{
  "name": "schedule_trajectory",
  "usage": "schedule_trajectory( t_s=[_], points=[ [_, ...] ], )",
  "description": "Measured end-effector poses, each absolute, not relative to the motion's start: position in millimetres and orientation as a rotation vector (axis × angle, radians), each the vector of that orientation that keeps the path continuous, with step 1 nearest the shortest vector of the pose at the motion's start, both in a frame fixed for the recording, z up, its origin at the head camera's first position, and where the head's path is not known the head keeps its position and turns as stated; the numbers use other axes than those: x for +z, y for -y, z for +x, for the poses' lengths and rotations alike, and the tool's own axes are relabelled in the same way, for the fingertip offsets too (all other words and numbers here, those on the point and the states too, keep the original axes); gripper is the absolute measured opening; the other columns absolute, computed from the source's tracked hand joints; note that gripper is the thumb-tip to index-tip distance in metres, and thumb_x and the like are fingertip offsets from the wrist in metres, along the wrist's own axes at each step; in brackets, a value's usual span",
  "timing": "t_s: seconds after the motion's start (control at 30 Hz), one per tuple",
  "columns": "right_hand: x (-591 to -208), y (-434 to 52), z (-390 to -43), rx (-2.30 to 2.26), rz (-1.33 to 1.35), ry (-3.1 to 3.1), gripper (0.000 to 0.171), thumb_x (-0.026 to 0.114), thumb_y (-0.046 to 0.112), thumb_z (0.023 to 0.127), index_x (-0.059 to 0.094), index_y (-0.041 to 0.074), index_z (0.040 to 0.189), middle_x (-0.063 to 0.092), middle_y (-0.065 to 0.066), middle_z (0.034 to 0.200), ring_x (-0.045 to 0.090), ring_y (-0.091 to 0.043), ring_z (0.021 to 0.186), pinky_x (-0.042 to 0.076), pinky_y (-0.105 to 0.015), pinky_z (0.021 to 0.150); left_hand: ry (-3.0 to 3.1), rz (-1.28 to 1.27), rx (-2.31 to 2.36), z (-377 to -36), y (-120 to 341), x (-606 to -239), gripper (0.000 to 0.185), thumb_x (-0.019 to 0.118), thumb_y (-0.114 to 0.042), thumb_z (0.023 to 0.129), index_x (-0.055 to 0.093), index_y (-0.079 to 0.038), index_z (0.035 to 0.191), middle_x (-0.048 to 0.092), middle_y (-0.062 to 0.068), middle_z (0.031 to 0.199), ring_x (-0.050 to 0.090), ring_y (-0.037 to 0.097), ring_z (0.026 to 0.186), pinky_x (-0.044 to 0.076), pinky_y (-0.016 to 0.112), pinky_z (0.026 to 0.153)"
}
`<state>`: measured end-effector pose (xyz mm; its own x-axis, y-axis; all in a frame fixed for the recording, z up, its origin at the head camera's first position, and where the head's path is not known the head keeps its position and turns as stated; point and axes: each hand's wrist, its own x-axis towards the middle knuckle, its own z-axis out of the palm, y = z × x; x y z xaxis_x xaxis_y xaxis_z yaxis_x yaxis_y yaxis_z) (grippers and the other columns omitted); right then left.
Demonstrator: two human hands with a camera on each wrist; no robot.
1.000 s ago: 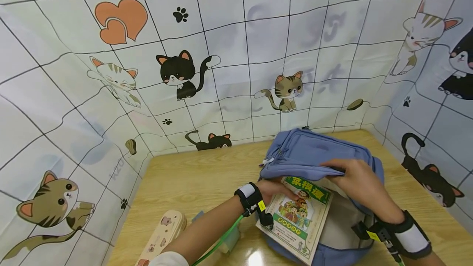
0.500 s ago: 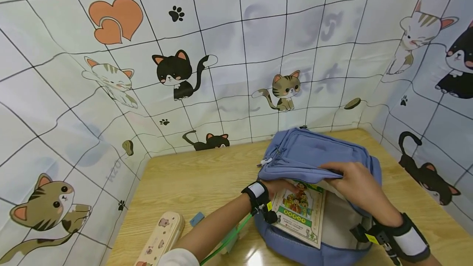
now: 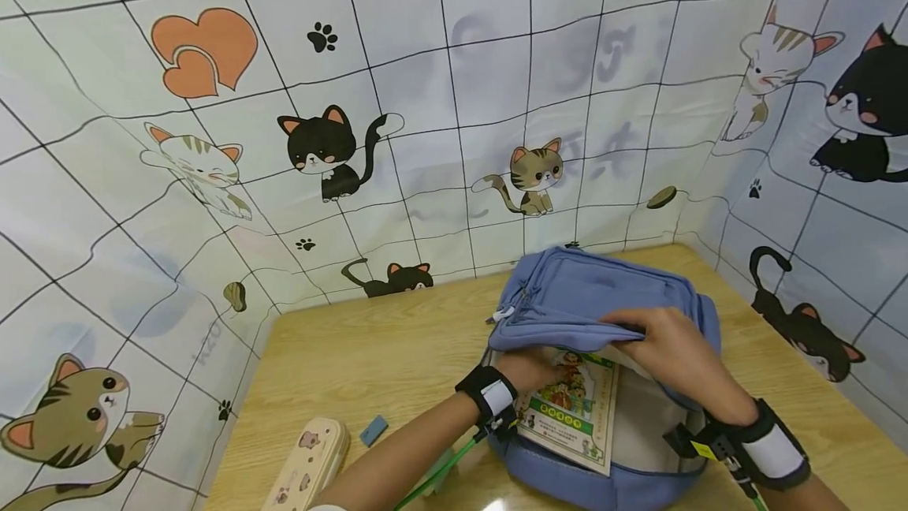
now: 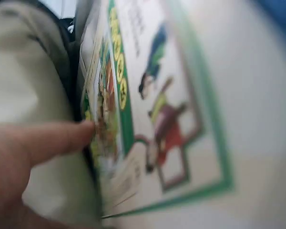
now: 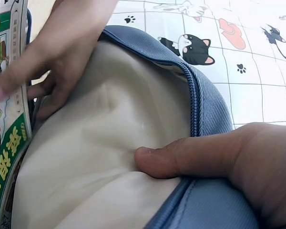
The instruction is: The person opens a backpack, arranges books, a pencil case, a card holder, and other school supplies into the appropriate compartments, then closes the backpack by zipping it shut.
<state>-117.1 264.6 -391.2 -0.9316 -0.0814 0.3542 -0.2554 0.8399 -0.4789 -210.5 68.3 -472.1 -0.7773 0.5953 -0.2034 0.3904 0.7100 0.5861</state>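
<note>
Blue backpack [image 3: 603,298] mouth is gaping under my right hand [image 3: 674,349] pinching its flap, while my left hand [image 3: 528,369] is gripping the book [image 3: 571,416] lengthwise inward.

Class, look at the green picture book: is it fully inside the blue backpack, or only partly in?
Partly in. The book's top edge is tucked under the backpack's lifted flap, while most of its cover still shows in the opening.

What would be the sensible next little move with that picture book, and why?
Probably push the picture book deeper into the blue backpack. About half of it is out, the left hand holds its edge, and the right hand lifts the flap, leaving the opening clear.
</note>
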Motion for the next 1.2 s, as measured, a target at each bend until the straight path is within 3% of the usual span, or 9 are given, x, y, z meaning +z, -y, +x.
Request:
schedule_trajectory(
  t_s=[0.07, 0.13, 0.23, 0.4, 0.6, 0.77, 0.9, 1.1, 1.2],
  points=[
    [-392, -264, -117, 0.776, 0.256, 2.701, 0.028, 0.073, 0.008, 0.08, 0.073, 0.019, 0.106, 0.073, -0.005, 0.102, 0.065, -0.009, 0.076, 0.043, -0.021, 0.058, -2.598, 0.868, 0.594, -201, -62, -465, 0.08, 0.068, -0.043, 0.084, 0.029, -0.015, 0.148, 0.054, 0.001, 0.132, 0.059, 0.015, 0.113, 0.053, 0.028, 0.079],
    [-392, -264, -117, 0.785, 0.261, 2.704, 0.029, 0.073, 0.007, 0.081, 0.073, 0.018, 0.107, 0.073, -0.007, 0.102, 0.058, -0.004, 0.064, 0.039, -0.02, 0.054, -2.625, 0.974, 0.373, -193, -56, -460, 0.093, 0.07, -0.051, 0.08, 0.019, -0.021, 0.152, 0.025, 0.001, 0.157, 0.033, 0.021, 0.141, 0.045, 0.034, 0.102],
    [-391, -265, -117, 0.791, 0.269, 2.706, 0.03, 0.072, 0.006, 0.081, 0.072, 0.016, 0.109, 0.073, -0.008, 0.101, 0.045, 0.001, 0.052, 0.033, -0.02, 0.05, -2.568, 1.141, 0.068, -184, -50, -455, 0.094, 0.068, -0.063, 0.075, 0.022, -0.032, 0.151, 0.018, -0.001, 0.16, 0.024, 0.025, 0.146, 0.039, 0.045, 0.106],
    [-392, -266, -119, 0.736, 0.281, 2.68, 0.029, 0.074, 0.008, 0.08, 0.073, 0.018, 0.107, 0.074, -0.006, 0.1, 0.053, 0.003, 0.062, 0.037, -0.019, 0.053, -2.411, 1.3, -0.092, -178, -47, -457, 0.088, 0.065, -0.068, 0.074, 0.02, -0.046, 0.147, 0.001, -0.008, 0.161, -0.001, 0.025, 0.15, 0.023, 0.054, 0.115],
    [-396, -266, -120, 0.72, 0.306, 2.67, 0.029, 0.075, 0.009, 0.079, 0.073, 0.019, 0.106, 0.074, -0.005, 0.099, 0.061, -0.002, 0.071, 0.041, -0.019, 0.056, -2.421, 1.388, -0.139, -178, -52, -464, 0.082, 0.065, -0.062, 0.079, 0.025, -0.043, 0.147, 0.003, -0.007, 0.162, 0.008, 0.027, 0.149, 0.023, 0.054, 0.116],
    [-397, -265, -120, 0.713, 0.302, 2.66, 0.029, 0.075, 0.01, 0.078, 0.073, 0.02, 0.105, 0.074, -0.004, 0.099, 0.066, -0.008, 0.075, 0.044, -0.02, 0.058, -2.451, 1.44, -0.161, -184, -61, -466, 0.079, 0.069, -0.057, 0.078, 0.031, -0.04, 0.146, 0.008, -0.006, 0.161, 0.01, 0.025, 0.149, 0.027, 0.05, 0.115],
    [-397, -265, -119, 0.695, 0.298, 2.657, 0.029, 0.076, 0.011, 0.077, 0.074, 0.021, 0.105, 0.074, -0.003, 0.099, 0.065, -0.007, 0.076, 0.045, -0.021, 0.06, -2.446, 1.411, -0.178, -188, -69, -466, 0.084, 0.067, -0.064, 0.076, 0.028, -0.041, 0.147, 0.005, -0.01, 0.161, 0.004, 0.016, 0.149, 0.025, 0.047, 0.116],
    [-397, -264, -118, 0.688, 0.292, 2.668, 0.029, 0.076, 0.012, 0.077, 0.074, 0.02, 0.106, 0.074, -0.003, 0.1, 0.065, -0.007, 0.076, 0.046, -0.022, 0.061, -2.397, 1.39, -0.095, -196, -82, -476, 0.1, 0.069, -0.059, 0.077, 0.009, -0.03, 0.153, 0.0, -0.009, 0.161, 0.0, 0.009, 0.149, 0.025, 0.021, 0.114],
    [-398, -263, -116, 0.695, 0.287, 2.681, 0.03, 0.076, 0.013, 0.078, 0.073, 0.019, 0.106, 0.074, -0.003, 0.101, 0.067, -0.012, 0.078, 0.048, -0.024, 0.062, -2.374, 1.341, -0.045, -201, -88, -477, 0.1, 0.067, -0.054, 0.082, 0.002, -0.029, 0.153, 0.002, -0.011, 0.16, 0.003, 0.005, 0.148, 0.023, 0.018, 0.114]
  ],
)
